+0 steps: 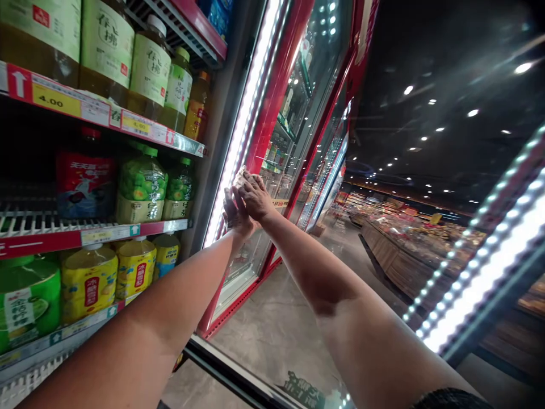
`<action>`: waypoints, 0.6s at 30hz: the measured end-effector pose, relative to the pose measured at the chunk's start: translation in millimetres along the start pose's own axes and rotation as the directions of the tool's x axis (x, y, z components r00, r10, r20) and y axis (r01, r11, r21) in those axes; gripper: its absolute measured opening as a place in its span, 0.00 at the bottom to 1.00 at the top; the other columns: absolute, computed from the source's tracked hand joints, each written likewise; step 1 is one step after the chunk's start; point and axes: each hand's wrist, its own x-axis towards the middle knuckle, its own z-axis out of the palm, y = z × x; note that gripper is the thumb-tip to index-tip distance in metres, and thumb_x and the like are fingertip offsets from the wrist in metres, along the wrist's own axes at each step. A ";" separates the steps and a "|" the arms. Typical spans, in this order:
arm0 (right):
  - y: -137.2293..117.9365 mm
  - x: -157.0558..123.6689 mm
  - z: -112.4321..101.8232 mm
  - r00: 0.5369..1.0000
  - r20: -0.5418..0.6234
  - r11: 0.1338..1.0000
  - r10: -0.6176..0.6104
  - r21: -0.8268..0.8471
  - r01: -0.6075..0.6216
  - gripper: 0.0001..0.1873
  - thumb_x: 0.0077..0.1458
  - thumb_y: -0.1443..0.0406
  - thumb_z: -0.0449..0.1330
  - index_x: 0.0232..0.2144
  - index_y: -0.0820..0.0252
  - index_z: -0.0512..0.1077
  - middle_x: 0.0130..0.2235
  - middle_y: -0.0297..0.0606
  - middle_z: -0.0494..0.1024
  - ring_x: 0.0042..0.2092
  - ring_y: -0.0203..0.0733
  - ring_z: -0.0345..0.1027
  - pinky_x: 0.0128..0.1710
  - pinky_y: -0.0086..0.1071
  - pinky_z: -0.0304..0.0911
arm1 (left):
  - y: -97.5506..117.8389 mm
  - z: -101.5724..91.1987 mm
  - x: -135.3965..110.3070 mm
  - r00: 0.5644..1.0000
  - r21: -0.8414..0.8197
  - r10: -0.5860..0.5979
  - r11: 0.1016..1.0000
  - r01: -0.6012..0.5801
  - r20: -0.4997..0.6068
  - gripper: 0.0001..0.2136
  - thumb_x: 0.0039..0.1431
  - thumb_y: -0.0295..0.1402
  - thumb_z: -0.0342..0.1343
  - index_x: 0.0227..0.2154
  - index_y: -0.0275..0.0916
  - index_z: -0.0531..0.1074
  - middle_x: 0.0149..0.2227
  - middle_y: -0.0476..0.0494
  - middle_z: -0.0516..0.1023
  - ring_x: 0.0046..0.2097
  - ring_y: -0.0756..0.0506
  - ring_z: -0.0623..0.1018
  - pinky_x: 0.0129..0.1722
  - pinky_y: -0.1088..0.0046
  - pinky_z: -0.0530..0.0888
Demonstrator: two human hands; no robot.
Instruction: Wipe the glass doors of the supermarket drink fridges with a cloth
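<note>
Both my arms reach forward to the red frame (260, 149) beside a bright upright light strip (238, 142) of a drinks cooler. My right hand (258, 197) lies uppermost, its fingers bent over a pale crumpled cloth (241, 175) against the frame; the cloth is small and partly covered. Just below and to the left, my left hand (238, 217) touches or nearly touches the right one, its fingers stretched and apart near the light strip. Nothing shows in the left hand, though its palm is hidden.
Cooler shelves (140, 128) at the left hold green-labelled bottles (150, 71), green jugs (142, 184) and yellow bottles (90, 281). Glass doors (293, 122) continue beyond my hands. A lit glass door edge (489, 272) slants across the right, with a wooden display counter (394, 250) behind it.
</note>
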 end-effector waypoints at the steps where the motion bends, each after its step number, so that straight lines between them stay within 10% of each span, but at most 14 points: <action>1: 0.4 -1.7 0.9 0.999 0.021 0.999 -0.038 0.011 0.037 0.25 0.70 0.69 0.50 0.66 0.64 0.65 0.71 0.47 0.60 0.75 0.46 0.43 0.76 0.51 0.39 | -1.2 1.3 0.7 1.000 0.005 -0.005 1.000 0.005 0.000 0.68 0.45 0.52 0.70 0.73 0.39 0.24 0.76 0.32 0.28 0.76 0.29 0.39 0.70 0.43 0.58; 9: 29.7 -39.0 -18.6 0.990 -0.140 1.000 0.005 -0.019 -0.008 0.27 0.69 0.72 0.48 0.67 0.60 0.65 0.72 0.42 0.59 0.75 0.48 0.44 0.75 0.52 0.43 | -3.0 0.6 -0.1 0.999 0.028 0.042 0.999 -0.042 0.025 0.72 0.43 0.51 0.72 0.71 0.41 0.16 0.75 0.28 0.25 0.76 0.29 0.36 0.68 0.39 0.57; 18: 63.5 -154.9 -39.9 0.974 -0.227 0.998 0.029 -0.051 -0.042 0.28 0.69 0.72 0.50 0.68 0.52 0.63 0.71 0.39 0.62 0.73 0.48 0.49 0.73 0.52 0.49 | -2.2 -3.6 2.7 0.986 0.107 0.164 0.980 -0.167 0.044 0.68 0.46 0.54 0.71 0.73 0.41 0.23 0.75 0.28 0.23 0.75 0.30 0.31 0.69 0.36 0.49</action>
